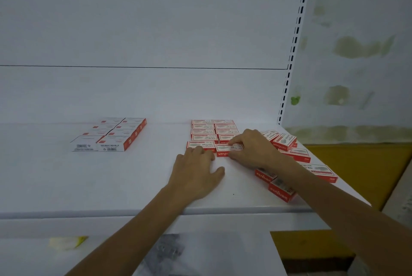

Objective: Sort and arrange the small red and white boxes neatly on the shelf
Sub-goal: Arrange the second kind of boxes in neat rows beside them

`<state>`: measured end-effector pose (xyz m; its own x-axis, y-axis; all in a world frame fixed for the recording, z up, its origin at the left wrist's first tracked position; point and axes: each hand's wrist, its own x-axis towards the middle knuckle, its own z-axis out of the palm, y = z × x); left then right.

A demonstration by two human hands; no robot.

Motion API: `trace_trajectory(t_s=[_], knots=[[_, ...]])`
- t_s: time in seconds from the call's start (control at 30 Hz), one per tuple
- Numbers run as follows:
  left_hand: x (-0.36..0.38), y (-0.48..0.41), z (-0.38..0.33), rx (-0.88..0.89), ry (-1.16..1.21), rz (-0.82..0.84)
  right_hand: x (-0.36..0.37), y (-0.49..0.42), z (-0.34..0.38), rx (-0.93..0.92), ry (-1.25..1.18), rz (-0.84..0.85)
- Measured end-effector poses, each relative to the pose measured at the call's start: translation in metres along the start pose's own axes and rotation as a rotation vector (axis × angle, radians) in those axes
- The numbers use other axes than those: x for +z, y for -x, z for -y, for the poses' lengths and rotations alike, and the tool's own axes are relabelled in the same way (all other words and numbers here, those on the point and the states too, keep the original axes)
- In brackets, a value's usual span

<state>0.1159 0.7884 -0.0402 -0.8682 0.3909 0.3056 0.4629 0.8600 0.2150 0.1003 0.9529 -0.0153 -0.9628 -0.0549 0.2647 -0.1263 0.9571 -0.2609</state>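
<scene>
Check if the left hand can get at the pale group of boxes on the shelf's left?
Likely yes. The left hand holds nothing, fingers touching a red box; only bare shelf lies between it and the pale group. The right hand pinches another box.

head view looks forward and down, close over the white shelf [111, 182].

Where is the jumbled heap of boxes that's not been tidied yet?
In the head view the jumbled heap lies at the shelf's right end, just right of the neat red block, beside the right hand pinching a box.
</scene>
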Motion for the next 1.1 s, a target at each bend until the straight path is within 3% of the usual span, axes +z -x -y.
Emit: trace_trajectory(t_s=[0.4,0.53,0.63,0.73,0.9,1.1], knots=[[0.001,-0.002,-0.001,0.013,-0.03,0.038,0.005,-0.006,0.004,0.084,0.165,-0.065],[-0.001,0.001,-0.002,0.009,-0.013,0.042,-0.006,0.0,-0.002,0.034,0.011,-0.03],[-0.003,0.003,-0.003,0.0,0.008,0.049,-0.026,0.006,-0.015,0.044,-0.025,-0.143],[-0.003,0.003,-0.004,-0.006,0.015,0.053,-0.041,0.008,-0.041,0.176,0.045,-0.227],[-0.001,0.002,-0.001,-0.001,0.022,0.051,-0.049,0.015,-0.072,0.316,0.02,-0.013],[-0.001,0.005,0.0,0.009,0.043,0.039,-0.045,0.027,-0.079,0.34,0.13,0.098]])
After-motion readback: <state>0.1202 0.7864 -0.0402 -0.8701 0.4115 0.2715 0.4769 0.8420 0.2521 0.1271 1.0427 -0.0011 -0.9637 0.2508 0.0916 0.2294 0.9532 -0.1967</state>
